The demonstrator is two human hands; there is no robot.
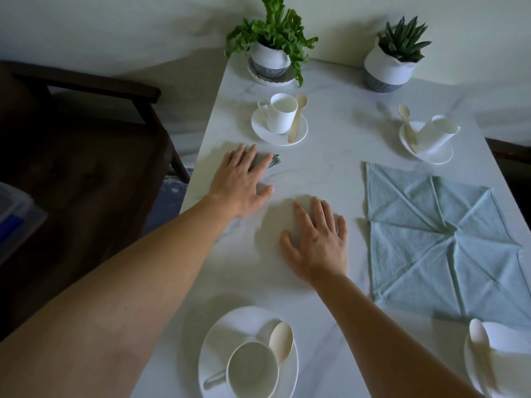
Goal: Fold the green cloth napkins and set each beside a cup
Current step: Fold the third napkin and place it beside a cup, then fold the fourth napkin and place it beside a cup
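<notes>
Spoon rests on the far cup's saucer, left hand presses straight fingers on the folded napkin, right hand spread flat, other napkin open, creased.

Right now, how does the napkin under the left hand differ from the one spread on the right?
The left napkin is folded small; the right napkin lies open and flat, showing creases. The left hand rests on the left napkin; no hand touches the right napkin. Both are green cloth.
</notes>
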